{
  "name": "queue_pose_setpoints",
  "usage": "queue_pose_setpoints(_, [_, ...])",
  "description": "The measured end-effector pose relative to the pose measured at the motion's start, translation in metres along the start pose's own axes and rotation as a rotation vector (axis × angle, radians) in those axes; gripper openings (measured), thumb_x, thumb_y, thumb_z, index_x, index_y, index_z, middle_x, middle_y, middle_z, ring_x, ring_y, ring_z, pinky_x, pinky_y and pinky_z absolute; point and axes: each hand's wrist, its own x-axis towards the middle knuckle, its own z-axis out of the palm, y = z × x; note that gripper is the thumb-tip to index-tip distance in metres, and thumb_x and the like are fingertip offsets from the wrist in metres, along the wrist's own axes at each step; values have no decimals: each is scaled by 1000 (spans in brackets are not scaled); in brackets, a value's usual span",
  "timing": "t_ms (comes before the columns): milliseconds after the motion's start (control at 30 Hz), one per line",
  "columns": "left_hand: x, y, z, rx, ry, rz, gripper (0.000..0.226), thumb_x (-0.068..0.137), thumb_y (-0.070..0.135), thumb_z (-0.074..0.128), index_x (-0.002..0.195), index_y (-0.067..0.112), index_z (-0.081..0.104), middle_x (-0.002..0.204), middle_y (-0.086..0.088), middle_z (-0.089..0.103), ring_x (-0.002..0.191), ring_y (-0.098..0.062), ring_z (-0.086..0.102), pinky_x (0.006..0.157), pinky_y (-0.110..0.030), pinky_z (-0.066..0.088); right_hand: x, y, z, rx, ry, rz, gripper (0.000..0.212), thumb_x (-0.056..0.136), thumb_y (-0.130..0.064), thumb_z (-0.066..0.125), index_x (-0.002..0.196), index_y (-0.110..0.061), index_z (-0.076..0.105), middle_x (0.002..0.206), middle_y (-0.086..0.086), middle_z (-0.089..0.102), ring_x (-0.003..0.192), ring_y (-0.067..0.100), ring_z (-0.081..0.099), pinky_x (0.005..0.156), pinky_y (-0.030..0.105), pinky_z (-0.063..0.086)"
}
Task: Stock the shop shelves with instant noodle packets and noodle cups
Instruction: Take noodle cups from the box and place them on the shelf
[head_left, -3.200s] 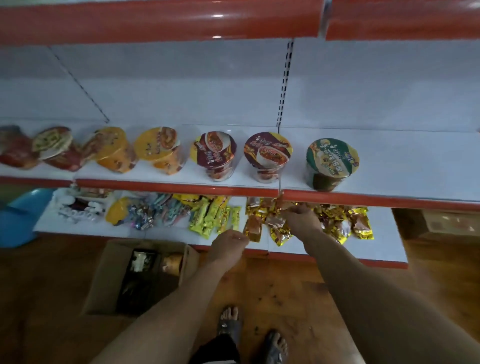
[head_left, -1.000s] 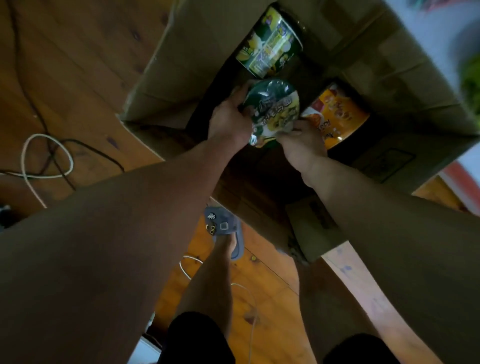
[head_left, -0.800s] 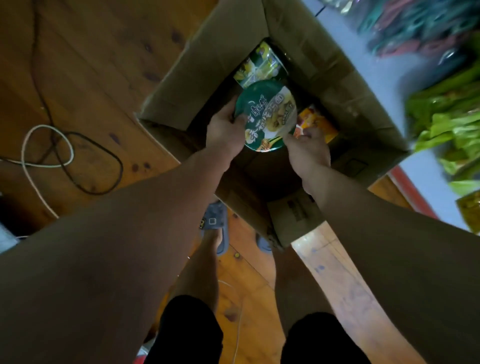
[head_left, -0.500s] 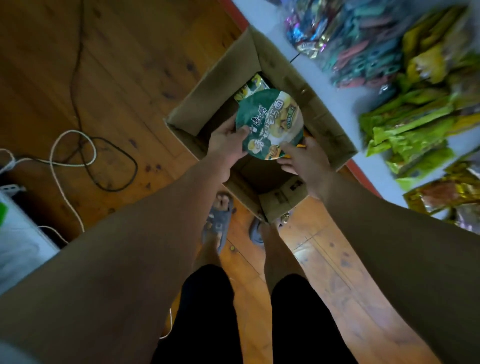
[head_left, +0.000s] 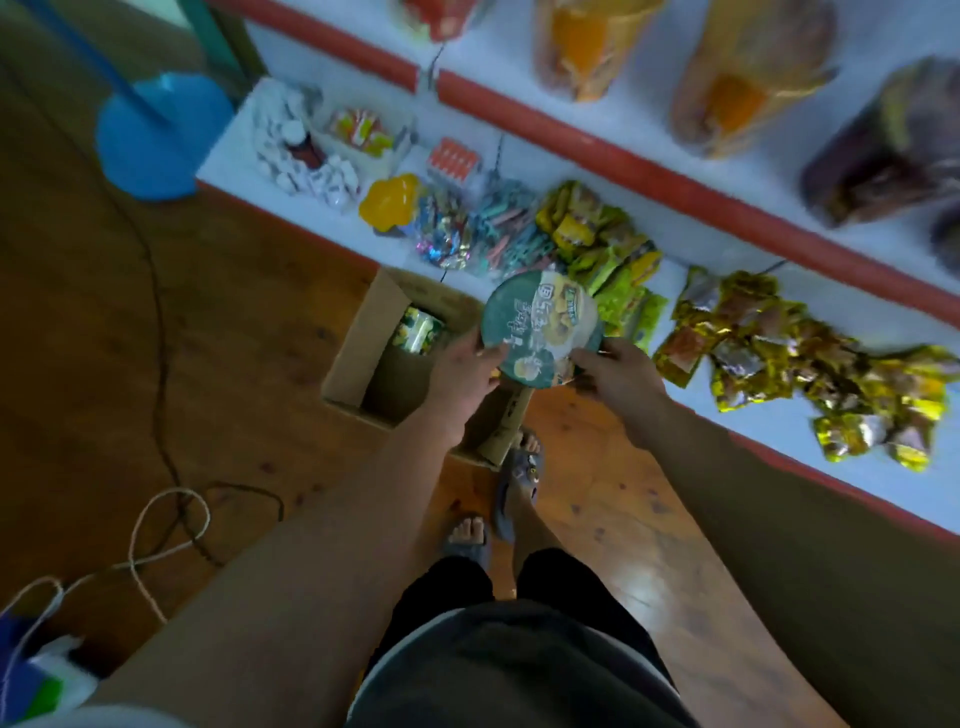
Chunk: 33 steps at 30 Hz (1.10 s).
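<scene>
A green-lidded noodle cup is held between both hands above the open cardboard box on the floor. My left hand grips its left side, fingers curled round the rim. My right hand grips its right side. Inside the box another green and yellow noodle cup lies at the far end. On the upper shelf stand several noodle cups, among them orange ones and a dark one, all blurred.
The lower shelf holds green snack packets, gold packets, coloured sweets and small white bottles. A blue dustpan leans at the far left. Cables trail over the wooden floor. My feet stand by the box.
Both hands have lifted the green noodle cup out of the box and higher. My view has swung up from the box toward the shelves.
</scene>
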Motion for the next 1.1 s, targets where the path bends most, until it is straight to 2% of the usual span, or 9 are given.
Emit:
queue_pose_setpoints(67, [-25, 11, 23, 20, -63, 28, 18, 99, 15, 55, 108, 29, 60, 108, 4, 64, 115, -20, 59, 95, -33, 51, -29, -1, -29, 60, 54, -14, 27, 90, -35, 67, 112, -21, 61, 99, 2, 69, 89, 29, 70, 81, 49, 58])
queue_pose_setpoints(133, [-48, 19, 47, 59, -117, 59, 22, 99, 15, 54, 117, 26, 60, 113, 2, 65, 112, -18, 60, 84, -26, 51, -56, 3, -57, 114, 119, -17, 31, 89, -33, 68, 116, -18, 64, 103, 2, 70, 85, 26, 71, 74, 44, 59])
queue_pose_setpoints(267, [-86, 27, 103, 156, -230, 109, 31, 98, 16, 56, 127, 27, 59, 124, -1, 65, 114, -19, 60, 92, -33, 52, -112, 19, -117, 209, 267, -59, 8, 87, -29, 68, 94, -28, 69, 97, 1, 72, 89, 27, 71, 83, 51, 57])
queue_pose_setpoints(333, [-103, 26, 134, 203, -286, 129, 28, 97, 17, 58, 123, 29, 60, 123, 0, 67, 114, -19, 61, 98, -39, 52, -137, 32, -144, 253, 335, -49, 10, 89, -27, 67, 99, -28, 68, 95, -1, 72, 86, 25, 71, 85, 49, 57])
queue_pose_setpoints(500, [-138, 17, 217, 316, -411, 174, 27, 97, 17, 58, 122, 27, 60, 114, 6, 65, 106, -14, 61, 81, -28, 52, -180, 76, -213, 374, 453, -8, 10, 87, -22, 67, 96, -22, 65, 87, 4, 71, 77, 24, 69, 84, 49, 58])
queue_pose_setpoints(700, [-151, -10, 329, 409, -464, 162, 33, 97, 20, 60, 130, 22, 60, 124, 1, 64, 111, -19, 60, 94, -36, 52, -189, 128, -312, 464, 520, -18, 10, 90, -16, 64, 100, -14, 65, 86, 7, 69, 75, 23, 63, 79, 42, 57])
queue_pose_setpoints(833, [-158, -32, 412, 402, -441, 146, 34, 98, 19, 59, 132, 22, 58, 117, 3, 65, 108, -16, 61, 87, -30, 52, -180, 166, -388, 455, 523, -28, 5, 89, -18, 65, 93, -21, 63, 94, 13, 71, 81, 26, 65, 83, 46, 57])
queue_pose_setpoints(967, [-174, -52, 491, 393, -446, 112, 20, 98, 17, 57, 116, 26, 60, 120, 1, 65, 114, -19, 60, 95, -34, 52, -171, 206, -463, 465, 541, -20, 18, 88, -21, 66, 106, -17, 66, 89, 9, 72, 78, 25, 66, 80, 45, 58])
queue_pose_setpoints(1100, [-183, -61, 555, 425, -480, 120, 32, 99, 18, 57, 131, 19, 59, 126, 0, 63, 113, -16, 58, 90, -29, 52, -164, 231, -523, 481, 583, 5, 23, 91, -24, 65, 112, -14, 65, 96, 8, 71, 84, 25, 67, 80, 41, 59])
